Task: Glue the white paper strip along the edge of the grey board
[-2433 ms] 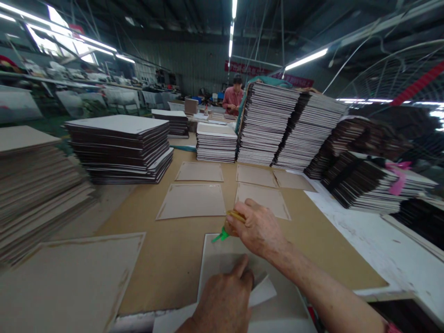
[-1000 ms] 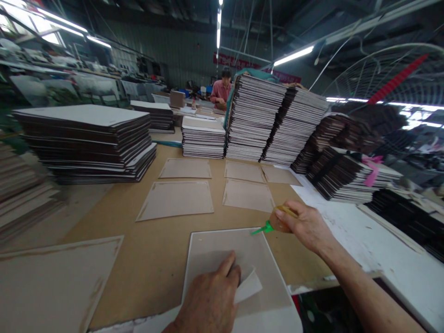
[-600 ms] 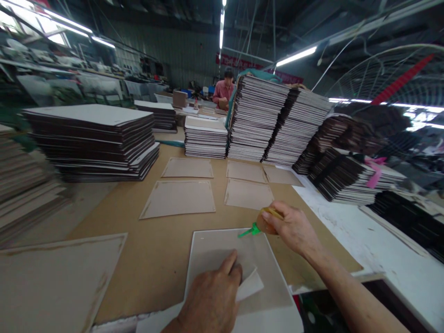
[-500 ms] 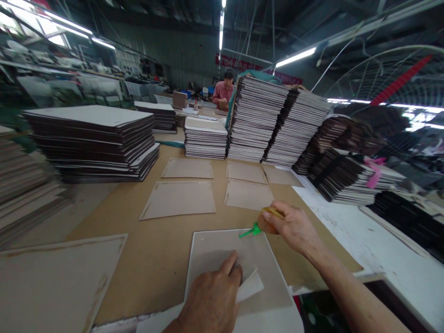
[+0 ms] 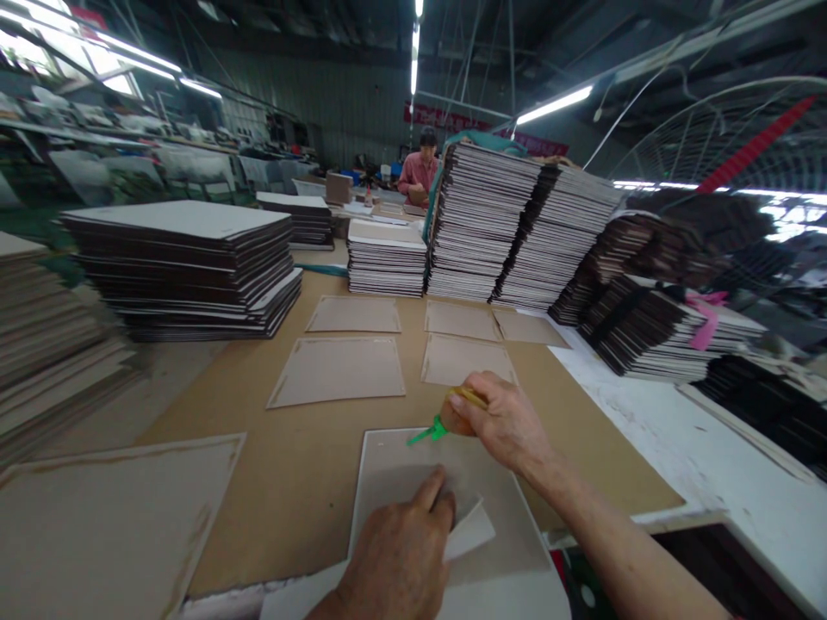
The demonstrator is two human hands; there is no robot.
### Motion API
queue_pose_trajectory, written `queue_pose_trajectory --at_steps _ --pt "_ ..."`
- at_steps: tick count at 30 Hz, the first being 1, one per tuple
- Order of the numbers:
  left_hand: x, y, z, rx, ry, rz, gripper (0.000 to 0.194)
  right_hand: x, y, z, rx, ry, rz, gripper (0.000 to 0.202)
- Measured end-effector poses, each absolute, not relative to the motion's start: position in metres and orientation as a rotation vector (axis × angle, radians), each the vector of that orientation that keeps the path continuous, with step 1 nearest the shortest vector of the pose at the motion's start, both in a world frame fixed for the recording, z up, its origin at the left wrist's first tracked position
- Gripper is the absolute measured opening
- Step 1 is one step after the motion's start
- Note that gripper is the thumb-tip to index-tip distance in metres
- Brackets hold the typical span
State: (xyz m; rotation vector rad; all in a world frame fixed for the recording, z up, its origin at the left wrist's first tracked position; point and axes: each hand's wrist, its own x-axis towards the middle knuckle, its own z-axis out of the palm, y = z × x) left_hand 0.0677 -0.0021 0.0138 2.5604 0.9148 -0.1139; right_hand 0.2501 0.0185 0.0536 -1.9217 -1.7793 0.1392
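The right hand [image 5: 500, 422] is wrapped around a small amber glue bottle [image 5: 453, 415], its green nozzle [image 5: 423, 431] tipped down and to the left so that the tip hovers just over the far edge of the grey board [image 5: 413, 469] lying in front of the person. The left hand [image 5: 397, 560] rests flat on the near part of that board, fingers pressed down and closed loosely over a white paper slip [image 5: 470, 534] that sticks out from under the palm to the right. The board itself lies on the brown tabletop [image 5: 310, 465], near its front edge.

Judging by the nozzle's place, the step in hand looks like running glue along the board's far edge, with the bottle about halfway across it. Whether a bead is already laid there cannot be told at this size. Going on would call for an even squeeze and a level tip held close to the rim, while the left hand keeps the board from sliding.

Beyond the board, five similar panels [image 5: 339, 370] lie spread in two rows, faint lines showing at their borders. Past them stand tall stacks of dark-edged boards [image 5: 491, 224], and left of the board sits a lower, wider stack [image 5: 187, 267]. A person in a pink top [image 5: 419, 172] works far behind.
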Motion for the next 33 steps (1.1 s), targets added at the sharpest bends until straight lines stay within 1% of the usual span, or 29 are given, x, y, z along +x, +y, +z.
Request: queue_pose_trajectory --at_steps 3,7,11,15,19,23,26,28,30,33 --pt "0.067 -0.003 0.013 2.557 0.923 -0.105 0.058 0.245 0.021 0.054 -1.896 -1.811 0.139 0.024" --pt "0.067 -0.003 0.010 2.564 0.911 -0.077 0.062 0.261 0.014 0.057 -1.920 -1.805 0.141 0.024" --pt "0.067 -0.002 0.009 2.551 0.901 -0.088 0.060 0.273 0.009 0.057 -1.941 -1.766 0.164 0.026" --pt "0.067 -0.002 0.011 2.555 0.904 -0.092 0.060 0.259 0.015 0.054 -1.875 -1.751 0.218 0.025" --pt "0.068 -0.003 0.012 2.564 0.908 -0.115 0.062 0.237 0.025 0.047 -1.774 -1.698 0.306 0.023" --pt "0.068 -0.001 0.013 2.565 0.923 -0.122 0.060 0.236 0.025 0.034 -1.682 -1.511 0.501 0.015" --pt "0.069 -0.001 0.018 2.554 0.916 -0.192 0.061 0.253 0.019 0.026 -1.614 -1.243 0.696 0.030" --pt "0.070 -0.001 0.020 2.565 0.920 -0.246 0.065 0.268 0.011 0.022 -1.541 -1.035 0.783 0.036" --pt "0.071 0.001 0.018 2.597 0.927 -0.302 0.068 0.282 0.002 0.017 -1.466 -0.837 0.816 0.041" --pt "0.072 0.008 0.003 2.645 0.945 -0.394 0.070 0.302 -0.010 0.006 -1.386 -0.597 0.810 0.049"
